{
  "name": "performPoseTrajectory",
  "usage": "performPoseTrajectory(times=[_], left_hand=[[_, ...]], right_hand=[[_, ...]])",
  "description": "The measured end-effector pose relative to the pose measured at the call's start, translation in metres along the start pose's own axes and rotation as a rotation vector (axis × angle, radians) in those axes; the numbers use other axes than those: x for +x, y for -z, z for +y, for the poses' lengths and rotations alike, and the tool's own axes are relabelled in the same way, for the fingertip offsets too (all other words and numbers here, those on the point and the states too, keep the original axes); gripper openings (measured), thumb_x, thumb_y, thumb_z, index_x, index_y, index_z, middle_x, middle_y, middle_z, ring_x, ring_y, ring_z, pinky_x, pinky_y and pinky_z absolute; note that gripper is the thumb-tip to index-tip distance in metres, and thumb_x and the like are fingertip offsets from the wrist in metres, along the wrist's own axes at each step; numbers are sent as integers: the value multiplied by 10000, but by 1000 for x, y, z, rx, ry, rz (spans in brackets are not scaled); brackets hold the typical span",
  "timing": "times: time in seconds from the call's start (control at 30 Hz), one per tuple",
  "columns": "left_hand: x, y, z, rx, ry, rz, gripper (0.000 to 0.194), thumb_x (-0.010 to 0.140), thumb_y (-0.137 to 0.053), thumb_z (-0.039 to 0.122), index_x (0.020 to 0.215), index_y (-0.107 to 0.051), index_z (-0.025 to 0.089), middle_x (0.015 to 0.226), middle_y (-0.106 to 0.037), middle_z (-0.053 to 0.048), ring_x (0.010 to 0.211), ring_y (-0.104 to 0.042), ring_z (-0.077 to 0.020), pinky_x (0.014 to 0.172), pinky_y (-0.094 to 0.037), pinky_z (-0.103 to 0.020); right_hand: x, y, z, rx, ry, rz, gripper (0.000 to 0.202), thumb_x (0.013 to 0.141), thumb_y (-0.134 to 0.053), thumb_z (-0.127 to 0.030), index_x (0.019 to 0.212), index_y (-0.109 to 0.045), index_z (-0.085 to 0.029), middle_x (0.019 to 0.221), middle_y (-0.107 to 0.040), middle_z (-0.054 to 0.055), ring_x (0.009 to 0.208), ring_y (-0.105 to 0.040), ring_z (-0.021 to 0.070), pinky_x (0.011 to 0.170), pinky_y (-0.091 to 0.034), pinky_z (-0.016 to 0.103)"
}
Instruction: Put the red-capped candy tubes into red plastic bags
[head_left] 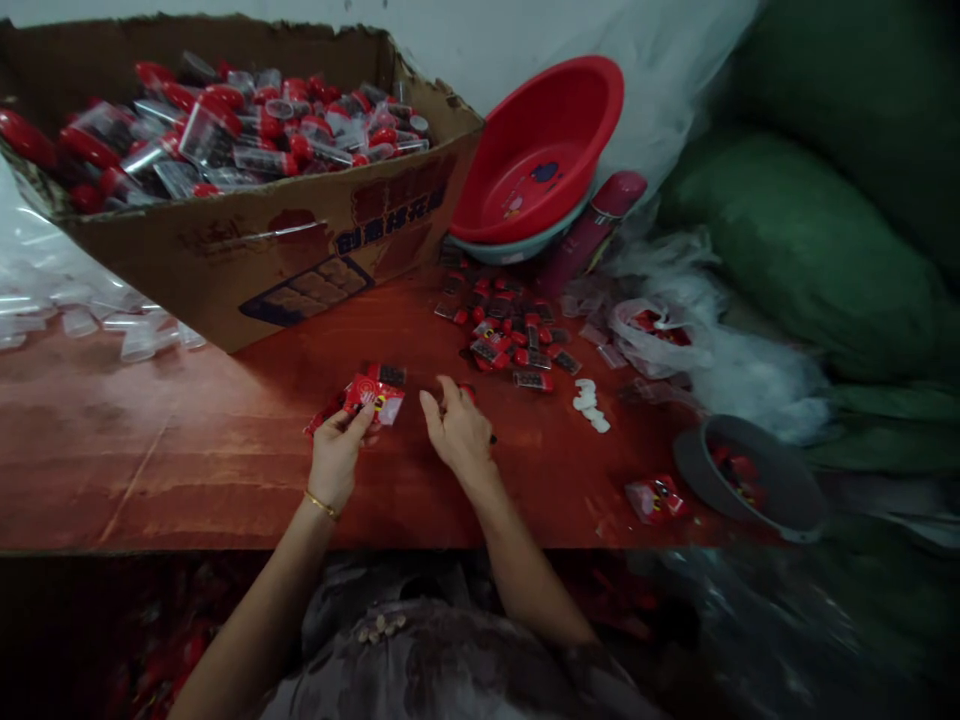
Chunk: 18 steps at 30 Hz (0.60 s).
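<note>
A small red printed packet (365, 392) is pinched between the thumb and fingers of my left hand (335, 455). Just behind it lies a clear tube with dark contents (391, 374), and more red wrapping shows by my left fingers. To the right, my right hand (460, 428) hovers low over the red table (247, 450), thumb and forefinger apart. A bit of something red shows behind its fingers; whether they touch it is unclear. Beyond the hands is a loose pile of red-capped tubes and packets (517, 325).
A cardboard box (300, 240) full of red-capped tubes stands at the back left, near clear cups (139, 340). Behind the pile are a red basin (540, 150) and a flask (589, 230). White pieces (590, 405), a packet (656, 498) and a grey bowl (694, 460) lie right.
</note>
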<state>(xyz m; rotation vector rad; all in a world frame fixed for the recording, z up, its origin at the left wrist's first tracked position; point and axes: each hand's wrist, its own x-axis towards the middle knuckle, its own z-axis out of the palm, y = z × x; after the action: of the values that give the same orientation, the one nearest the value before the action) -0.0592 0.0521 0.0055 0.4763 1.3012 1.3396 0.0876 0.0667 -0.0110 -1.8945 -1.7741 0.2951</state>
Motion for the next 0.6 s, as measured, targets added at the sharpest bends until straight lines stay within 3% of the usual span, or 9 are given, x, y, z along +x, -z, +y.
performPoseTrajectory(times=[0.1, 0.2, 0.27, 0.37, 0.43, 0.6], left_hand=[[-1, 1, 6, -28, 23, -32, 462, 376, -845, 399, 679, -647, 111, 591, -634, -6, 522, -579, -103, 494, -450, -202], [-3, 2, 7, -55, 42, -66, 426, 397, -847, 375, 651, -632, 111, 603, -636, -3, 530, -576, -91, 508, -454, -196], [-3, 2, 7, -71, 65, -71, 417, 402, -849, 365, 644, -623, 112, 605, -640, -3, 526, -574, -88, 512, -452, -197], [-5, 3, 5, -102, 115, -82, 413, 418, -848, 361, 664, -620, 120, 616, -646, -2, 531, -587, -98, 515, -459, -206], [-7, 3, 4, -107, 133, -100, 414, 438, -844, 368, 688, -624, 122, 629, -653, -4, 544, -599, -103, 513, -460, -202], [-12, 4, 0, -101, 119, -127, 441, 452, -832, 415, 710, -620, 127, 603, -655, -1, 545, -607, -105, 509, -459, -192]], right_hand=[[0, 4, 17, -283, -49, -53, 365, 844, -510, -412, 1115, -586, -180, 1004, -565, 133, 876, -546, 258, 692, -406, 336], [-11, 3, 34, -254, 137, -117, 265, 816, -555, -290, 1066, -610, -221, 1065, -548, 101, 926, -520, 245, 746, -401, 342], [-19, 3, 44, -188, 197, -81, 314, 811, -567, -337, 1100, -588, -215, 1108, -539, 99, 959, -512, 247, 775, -393, 353], [-23, 2, 49, -231, 103, 26, 541, 781, -563, -518, 1169, -531, -142, 1127, -544, 159, 980, -505, 291, 770, -377, 391], [-22, 0, 48, -313, 49, 37, 584, 781, -545, -555, 1156, -534, -107, 1051, -583, 186, 927, -515, 303, 739, -362, 391], [-14, -7, 44, -373, 118, 2, 296, 846, -500, -306, 1041, -592, -104, 922, -633, 162, 829, -556, 266, 719, -355, 365]])
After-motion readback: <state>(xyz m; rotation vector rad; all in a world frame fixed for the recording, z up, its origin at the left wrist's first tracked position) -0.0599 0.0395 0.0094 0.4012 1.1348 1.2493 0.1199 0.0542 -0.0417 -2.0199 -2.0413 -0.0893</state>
